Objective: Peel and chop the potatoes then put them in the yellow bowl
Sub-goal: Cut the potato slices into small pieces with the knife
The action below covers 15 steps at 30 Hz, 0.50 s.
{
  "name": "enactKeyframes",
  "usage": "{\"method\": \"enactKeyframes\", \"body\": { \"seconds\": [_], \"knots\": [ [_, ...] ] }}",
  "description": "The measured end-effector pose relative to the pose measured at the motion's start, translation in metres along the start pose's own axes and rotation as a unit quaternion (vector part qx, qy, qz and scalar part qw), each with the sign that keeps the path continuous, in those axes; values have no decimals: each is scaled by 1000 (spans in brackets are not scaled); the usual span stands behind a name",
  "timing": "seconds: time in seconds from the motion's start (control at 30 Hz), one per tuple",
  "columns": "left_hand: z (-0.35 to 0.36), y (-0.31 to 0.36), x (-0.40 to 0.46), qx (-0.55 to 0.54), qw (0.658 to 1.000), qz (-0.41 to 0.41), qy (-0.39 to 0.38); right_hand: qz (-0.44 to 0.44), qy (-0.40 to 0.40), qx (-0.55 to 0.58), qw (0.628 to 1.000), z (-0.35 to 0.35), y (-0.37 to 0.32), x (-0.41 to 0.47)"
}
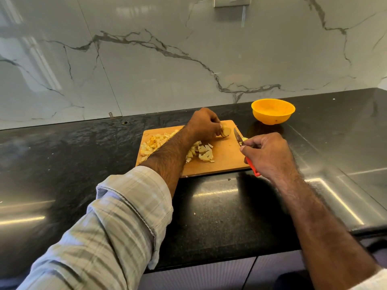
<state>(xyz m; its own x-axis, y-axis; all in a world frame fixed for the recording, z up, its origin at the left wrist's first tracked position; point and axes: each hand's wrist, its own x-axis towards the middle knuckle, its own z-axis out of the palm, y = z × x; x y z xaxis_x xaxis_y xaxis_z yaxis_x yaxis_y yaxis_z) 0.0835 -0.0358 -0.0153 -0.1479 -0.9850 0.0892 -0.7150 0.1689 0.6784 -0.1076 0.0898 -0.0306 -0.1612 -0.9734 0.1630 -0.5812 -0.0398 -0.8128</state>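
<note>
A wooden cutting board (228, 158) lies on the black counter. My left hand (204, 124) presses a stack of potato slices (226, 131) onto the board's far end. My right hand (270, 155) grips a knife (237, 136) with a red handle, its blade pointing away just right of the slices, with a small potato bit by its edge. Chopped potato pieces (202, 152) lie mid-board, and a second heap of pieces and peel (151, 143) sits at the board's left end. The yellow bowl (273, 111) stands behind the board to the right; I see nothing inside it.
The black granite counter (209, 216) runs left to right, its front edge close to me, with a few crumbs on it. A marble backsplash (167, 59) rises behind. A steel surface (356, 185) adjoins at the right.
</note>
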Motion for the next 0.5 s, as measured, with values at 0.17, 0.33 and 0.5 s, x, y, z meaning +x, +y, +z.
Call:
{"method": "enactKeyframes", "body": {
  "seconds": [0.17, 0.33, 0.5],
  "knots": [
    [-13, -3, 2, 39, 998, -44, -15, 31, -24, -11, 999, 3, -3, 4],
    [-15, -3, 7, 109, 992, -6, -68, 33, -25, -44, 998, 4, -3, 4],
    [-11, 2, 10, 147, 980, 25, -134, 23, -34, -71, 997, 3, -2, 2]
  ]
}}
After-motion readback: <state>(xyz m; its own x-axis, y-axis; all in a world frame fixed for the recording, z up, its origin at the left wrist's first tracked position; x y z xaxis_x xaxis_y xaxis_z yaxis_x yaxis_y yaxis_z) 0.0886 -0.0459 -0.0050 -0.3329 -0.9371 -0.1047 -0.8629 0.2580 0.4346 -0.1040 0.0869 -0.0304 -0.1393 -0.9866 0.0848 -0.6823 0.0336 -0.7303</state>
